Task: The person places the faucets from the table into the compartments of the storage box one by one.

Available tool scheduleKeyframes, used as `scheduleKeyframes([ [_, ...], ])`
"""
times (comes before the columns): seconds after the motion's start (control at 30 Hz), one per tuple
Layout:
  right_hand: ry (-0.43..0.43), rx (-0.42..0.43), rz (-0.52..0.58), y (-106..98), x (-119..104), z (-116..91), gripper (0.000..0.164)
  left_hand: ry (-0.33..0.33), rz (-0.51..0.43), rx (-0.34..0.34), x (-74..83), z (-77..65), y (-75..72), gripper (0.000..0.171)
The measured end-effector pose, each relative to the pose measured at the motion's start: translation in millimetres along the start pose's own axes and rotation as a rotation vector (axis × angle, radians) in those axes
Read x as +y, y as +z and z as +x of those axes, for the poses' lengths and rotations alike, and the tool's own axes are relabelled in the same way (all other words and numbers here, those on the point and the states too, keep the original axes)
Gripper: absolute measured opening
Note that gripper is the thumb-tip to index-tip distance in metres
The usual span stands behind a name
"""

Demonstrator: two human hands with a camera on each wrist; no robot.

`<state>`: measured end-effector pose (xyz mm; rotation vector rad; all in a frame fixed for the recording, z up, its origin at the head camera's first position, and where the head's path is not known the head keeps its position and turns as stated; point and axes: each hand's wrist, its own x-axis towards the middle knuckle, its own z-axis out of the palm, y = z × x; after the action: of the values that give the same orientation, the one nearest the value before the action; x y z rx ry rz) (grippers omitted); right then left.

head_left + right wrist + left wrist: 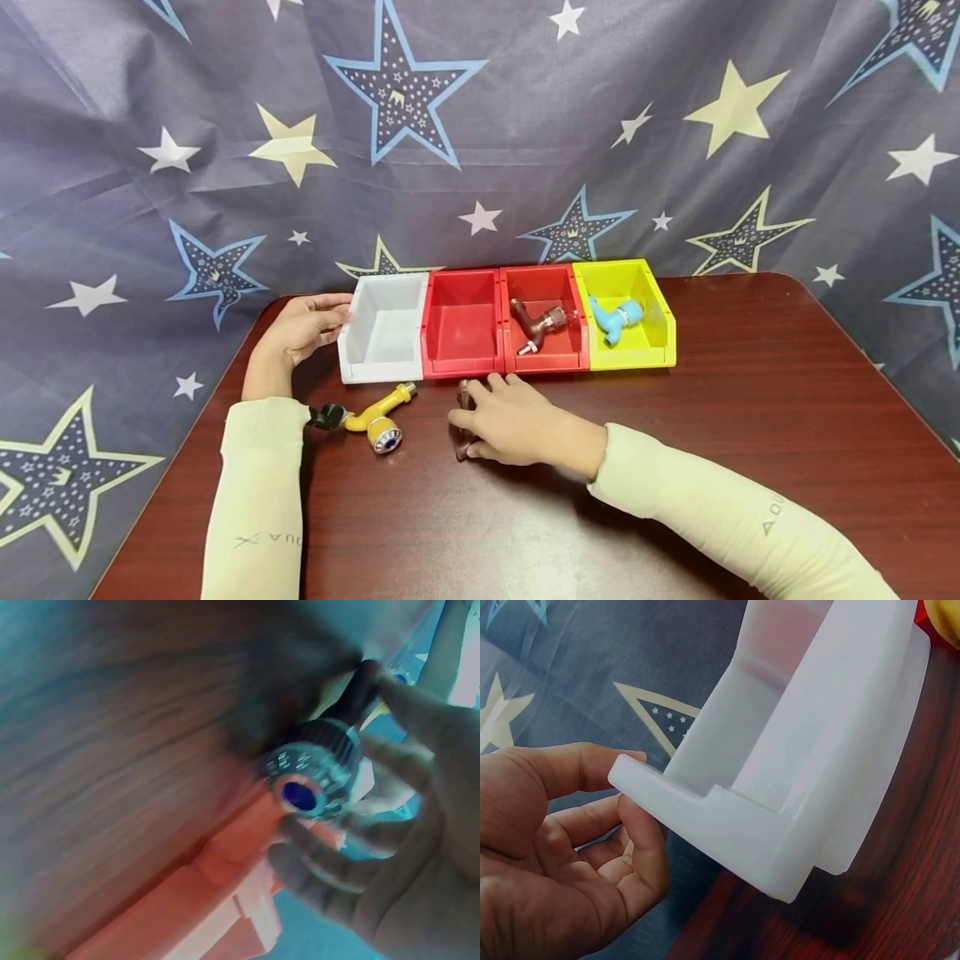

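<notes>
The right hand (517, 425) has its fingers bent around a brown tap (334, 742) at the table (750, 350), just in front of the red bins (463, 367); how firmly, one cannot tell. The left hand (298, 329) pinches the white bin's (382, 372) rim. Thumb and fingers would best close squarely on the tap's body, the left steadying the row.

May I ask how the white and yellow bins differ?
In the head view, the white bin is leftmost, the yellow bin rightmost. The left hand touches the white bin, not the yellow bin. A blue tap lies in the yellow bin; the white bin shows none. Both have open tops.
</notes>
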<state>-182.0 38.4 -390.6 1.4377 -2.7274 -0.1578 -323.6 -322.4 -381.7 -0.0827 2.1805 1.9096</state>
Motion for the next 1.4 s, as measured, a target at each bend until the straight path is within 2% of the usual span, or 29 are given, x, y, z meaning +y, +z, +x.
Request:
scheduleKeyframes([
  [0.2, 0.060, -0.065, -0.017, 1, -8, 3, 0.047, 0.001, -0.001, 0.004, 1.5, -2.1, 0.9, 0.053],
  [0.53, 0.061, -0.059, -0.014, 4, -9, 8, 0.042, 0.003, -0.012, 0.000, 1.0, -2.6, 1.3, 0.052],
  [1.03, -0.066, -0.098, 0.041, -1, 6, 4, 0.039, -0.001, -0.026, 0.002, 0.6, -2.8, 1.1, 0.051],
  [1.4, 0.024, -0.044, 0.035, 5, 4, 2, 0.063, 0.008, -0.014, 0.004, 1.4, -2.3, 2.2, 0.051],
])
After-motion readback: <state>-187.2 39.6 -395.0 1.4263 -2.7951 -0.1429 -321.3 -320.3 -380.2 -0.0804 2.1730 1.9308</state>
